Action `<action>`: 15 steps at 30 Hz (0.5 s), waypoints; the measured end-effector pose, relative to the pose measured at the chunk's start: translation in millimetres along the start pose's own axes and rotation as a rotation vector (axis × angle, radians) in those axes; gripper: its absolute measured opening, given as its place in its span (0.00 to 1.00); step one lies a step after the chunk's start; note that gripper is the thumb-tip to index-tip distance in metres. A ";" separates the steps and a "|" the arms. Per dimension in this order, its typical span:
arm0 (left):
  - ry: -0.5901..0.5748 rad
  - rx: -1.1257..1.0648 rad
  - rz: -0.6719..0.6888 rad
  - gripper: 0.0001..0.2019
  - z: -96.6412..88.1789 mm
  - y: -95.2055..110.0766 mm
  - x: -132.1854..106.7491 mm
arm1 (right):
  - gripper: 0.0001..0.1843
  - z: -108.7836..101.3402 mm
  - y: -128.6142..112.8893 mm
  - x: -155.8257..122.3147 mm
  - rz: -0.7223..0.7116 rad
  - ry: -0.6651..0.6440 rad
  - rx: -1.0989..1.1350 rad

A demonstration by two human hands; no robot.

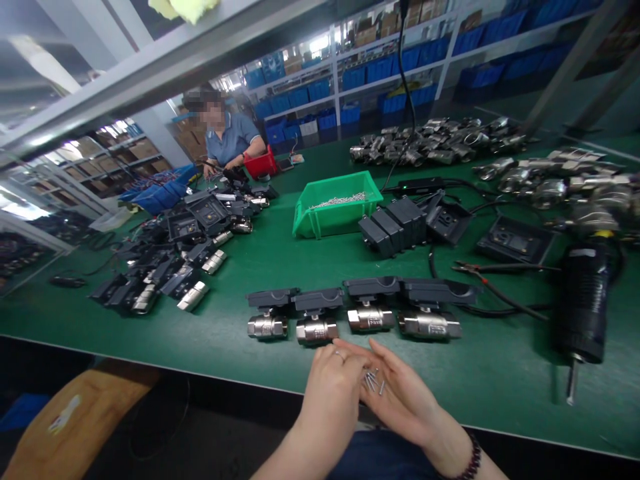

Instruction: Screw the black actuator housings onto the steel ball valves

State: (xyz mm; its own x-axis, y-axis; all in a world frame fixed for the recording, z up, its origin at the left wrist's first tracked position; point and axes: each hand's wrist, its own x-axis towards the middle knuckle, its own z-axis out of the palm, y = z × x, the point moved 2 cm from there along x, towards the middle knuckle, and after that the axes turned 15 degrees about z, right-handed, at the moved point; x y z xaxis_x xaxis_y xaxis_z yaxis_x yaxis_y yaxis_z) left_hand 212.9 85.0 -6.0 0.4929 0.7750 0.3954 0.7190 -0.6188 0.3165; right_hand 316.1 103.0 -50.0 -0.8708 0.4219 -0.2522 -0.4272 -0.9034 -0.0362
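Observation:
Several small silver screws point(371, 381) lie in the upturned palm of my right hand point(403, 400), which is cupped around them with a beaded bracelet at its wrist. My left hand point(335, 380) reaches over that palm, its fingers bent and closed at the screws. Its fingertips are partly hidden, so whether one screw is pinched there is unclear. Just beyond the hands stands a row of metal ball valves point(371, 319), each with a dark grey housing point(320, 300) on top. Neither hand touches the row.
A green bin point(340, 223) of screws sits mid-table, beside stacked dark housings point(393, 227). On the right, a black electric screwdriver point(583, 300) hangs near pliers point(493, 283). Metal valve bodies point(425, 143) pile up behind. More assemblies point(193, 267) crowd the left, where a co-worker point(230, 137) sits.

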 end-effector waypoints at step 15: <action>0.465 0.441 -0.045 0.07 -6.6 -49.5 11.5 | 0.29 1.4 0.2 -1.6 0.049 0.004 0.044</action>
State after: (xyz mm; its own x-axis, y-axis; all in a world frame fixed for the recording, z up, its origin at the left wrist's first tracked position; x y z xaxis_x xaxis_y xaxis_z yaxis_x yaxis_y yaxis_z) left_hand 179.7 123.7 -11.4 0.2651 0.6008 0.7542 0.9168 -0.3994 -0.0041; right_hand 317.1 102.3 -48.2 -0.8902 0.3766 -0.2564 -0.3942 -0.9188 0.0188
